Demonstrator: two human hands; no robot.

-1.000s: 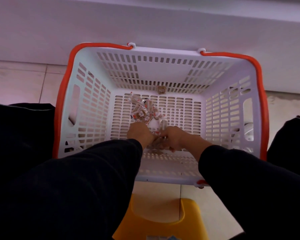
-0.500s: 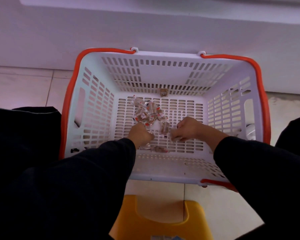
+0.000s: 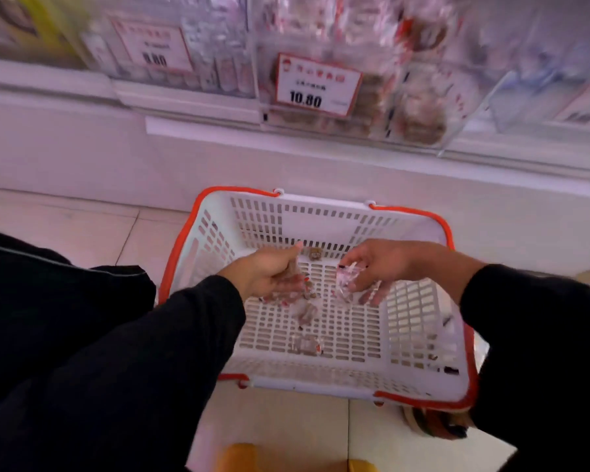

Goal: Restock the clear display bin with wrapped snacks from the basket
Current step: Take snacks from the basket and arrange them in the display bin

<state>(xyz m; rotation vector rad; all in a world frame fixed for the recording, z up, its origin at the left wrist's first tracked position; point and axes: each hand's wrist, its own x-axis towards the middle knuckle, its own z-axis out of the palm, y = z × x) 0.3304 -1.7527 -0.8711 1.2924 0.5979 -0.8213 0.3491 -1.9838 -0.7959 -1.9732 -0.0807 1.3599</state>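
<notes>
Basket holds few loose snacks; left hand and right hand fingers grip wrapped snacks

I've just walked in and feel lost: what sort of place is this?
Most likely a shop's snack aisle. A price tag reading 10.80 hangs on a clear bin of wrapped snacks, and a shopping basket sits on the tiled floor below.
</notes>
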